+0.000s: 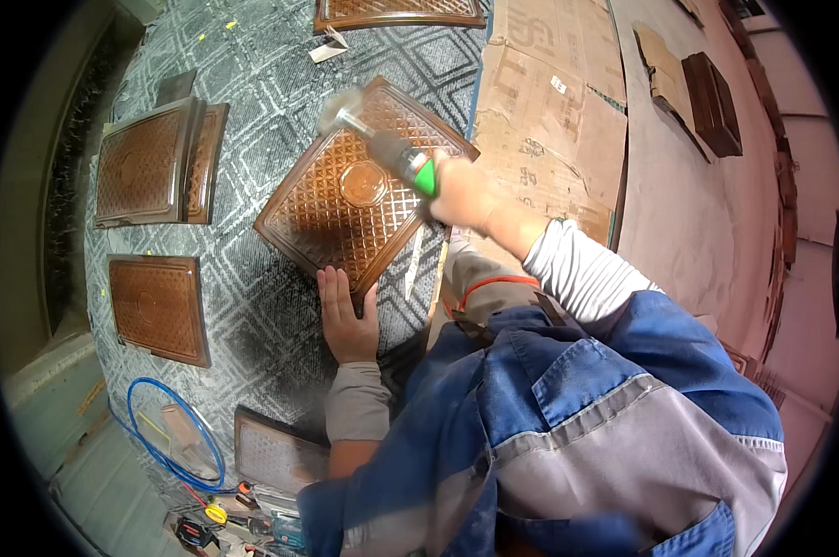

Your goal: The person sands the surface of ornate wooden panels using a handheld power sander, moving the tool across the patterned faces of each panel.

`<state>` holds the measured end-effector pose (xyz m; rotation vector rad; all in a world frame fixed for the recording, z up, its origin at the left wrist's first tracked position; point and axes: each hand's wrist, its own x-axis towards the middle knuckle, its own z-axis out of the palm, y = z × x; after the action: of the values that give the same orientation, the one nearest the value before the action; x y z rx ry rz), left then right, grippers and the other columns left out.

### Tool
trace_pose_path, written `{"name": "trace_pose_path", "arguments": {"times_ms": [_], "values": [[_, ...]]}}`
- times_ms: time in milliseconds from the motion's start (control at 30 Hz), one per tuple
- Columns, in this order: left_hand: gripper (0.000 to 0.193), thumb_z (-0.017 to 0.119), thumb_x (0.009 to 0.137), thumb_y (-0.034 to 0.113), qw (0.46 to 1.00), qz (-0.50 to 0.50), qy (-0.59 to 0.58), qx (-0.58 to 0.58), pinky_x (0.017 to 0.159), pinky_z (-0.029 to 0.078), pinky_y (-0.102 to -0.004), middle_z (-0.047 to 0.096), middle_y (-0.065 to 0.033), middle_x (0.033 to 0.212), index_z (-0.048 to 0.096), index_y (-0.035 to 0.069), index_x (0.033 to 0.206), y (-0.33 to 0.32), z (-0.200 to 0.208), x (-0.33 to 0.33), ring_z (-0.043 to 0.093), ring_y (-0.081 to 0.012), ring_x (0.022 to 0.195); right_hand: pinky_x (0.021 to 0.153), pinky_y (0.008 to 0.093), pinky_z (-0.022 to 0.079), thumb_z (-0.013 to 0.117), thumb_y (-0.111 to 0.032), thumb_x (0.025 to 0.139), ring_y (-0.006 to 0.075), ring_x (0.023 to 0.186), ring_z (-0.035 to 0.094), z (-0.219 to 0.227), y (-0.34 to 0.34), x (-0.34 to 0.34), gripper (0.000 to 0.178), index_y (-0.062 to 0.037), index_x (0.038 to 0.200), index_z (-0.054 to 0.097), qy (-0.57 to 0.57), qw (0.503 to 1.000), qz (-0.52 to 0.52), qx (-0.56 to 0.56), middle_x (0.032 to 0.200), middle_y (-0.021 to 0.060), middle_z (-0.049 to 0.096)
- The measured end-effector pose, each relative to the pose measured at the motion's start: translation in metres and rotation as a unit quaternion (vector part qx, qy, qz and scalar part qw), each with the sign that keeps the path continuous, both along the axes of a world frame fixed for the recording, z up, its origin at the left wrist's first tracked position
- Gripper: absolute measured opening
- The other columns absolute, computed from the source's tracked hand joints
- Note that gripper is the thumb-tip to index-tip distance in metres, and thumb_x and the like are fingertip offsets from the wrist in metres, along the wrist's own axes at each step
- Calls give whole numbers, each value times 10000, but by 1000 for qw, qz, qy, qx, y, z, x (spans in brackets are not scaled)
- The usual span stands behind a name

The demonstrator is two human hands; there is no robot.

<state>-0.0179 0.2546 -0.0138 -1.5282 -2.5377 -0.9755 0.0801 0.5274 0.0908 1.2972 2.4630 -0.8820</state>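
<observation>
The lattice-patterned brown panel [364, 186] lies face up on the grey patterned carpet [252, 102] in front of you, turned so that its corners point roughly up, down, left and right in your view. A raised octagonal medallion marks its centre, and a moulded border frames it.

Your right hand [464, 192] has its grip clamped around the handle of the handheld rotary tool [396, 155], just beside a green section of its body. The tool slants up and to the left over the panel. Its disc [340, 111] is blurred and overlaps the panel's upper left edge; you cannot tell whether it touches the surface.

Your left hand [349, 320] touches the panel's lower corner. Its grip is apart: the fingers extend over the border, with the thumb spread to the right.

To your left, two similar panels [143, 165] overlap, and a single brown panel [158, 304] lies nearer to you. A framed panel [278, 450] lies behind your left forearm, near a looped blue hose [222, 457]. Another panel [396, 11] is partly visible at the top, above a paper scrap [329, 48]. Flattened cardboard [549, 102] lies to the right of the carpet.
</observation>
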Motion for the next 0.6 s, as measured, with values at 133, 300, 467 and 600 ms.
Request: {"name": "trace_pose_path", "arguments": {"times_ms": [133, 300, 467, 600], "values": [[650, 794, 877, 195, 1000, -5, 11, 3, 1112, 480, -449, 469, -182, 1499, 498, -19, 1414, 1, 1, -1, 449, -390, 1404, 843, 472, 558, 657, -83, 777, 449, 958, 687, 14, 17, 2, 442, 71, 1162, 506, -16, 999, -38, 13, 982, 318, 685], [635, 778, 893, 230, 1000, 10, 9, -17, 1102, 481, -455, 481, -195, 1487, 508, -28, 1406, -3, 0, 0, 455, -395, 1400, 851, 470, 565, 729, -153, 781, 415, 956, 704, 11, -37, -18, 481, 29, 1165, 503, -28, 997, 47, -46, 967, 264, 698], [613, 765, 901, 238, 999, -9, -16, -27, 1095, 478, -461, 506, -207, 1462, 524, -26, 1398, -2, -1, -6, 472, -402, 1385, 801, 482, 575, 730, -92, 763, 439, 918, 706, 16, -92, -39, 493, 39, 1175, 492, -1, 990, 107, -93, 911, 266, 703], [616, 779, 882, 229, 1000, 6, -6, -8, 1100, 474, -457, 514, -203, 1453, 532, -24, 1386, -4, -1, -2, 482, -400, 1375, 812, 489, 567, 734, -106, 768, 451, 912, 701, 7, -77, -30, 496, 50, 1170, 489, 12, 996, 64, -58, 905, 277, 702]]}}
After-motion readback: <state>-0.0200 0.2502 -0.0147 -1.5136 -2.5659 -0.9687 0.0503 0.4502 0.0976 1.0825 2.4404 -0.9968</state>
